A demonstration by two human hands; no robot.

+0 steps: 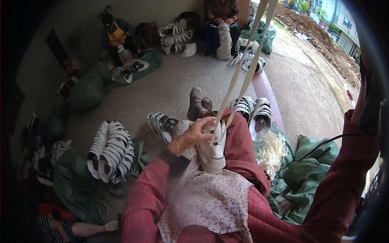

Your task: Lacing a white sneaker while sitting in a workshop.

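Note:
A white lace-up shoe [211, 157] rests on my lap, its heel toward me, on a flowered apron [210, 194]. My left hand [197, 133] lies over its upper, fingers bent around the lacing area and gripping it. Two long cream shoelaces [240, 77] run from the shoe, stretched taut, up past the top edge of the view. On the right, my raised arm in its red sleeve [336, 182] reaches up along the rim; the hand at its end is out of sight.
Stacked white shoes [111, 152] stand left of me, more [259, 115] to the right. A bundle of cream laces [272, 152] lies on green sacks [310, 178]. A black cable [324, 142] crosses there. Two people [117, 34] [222, 20] sit with shoes across the floor.

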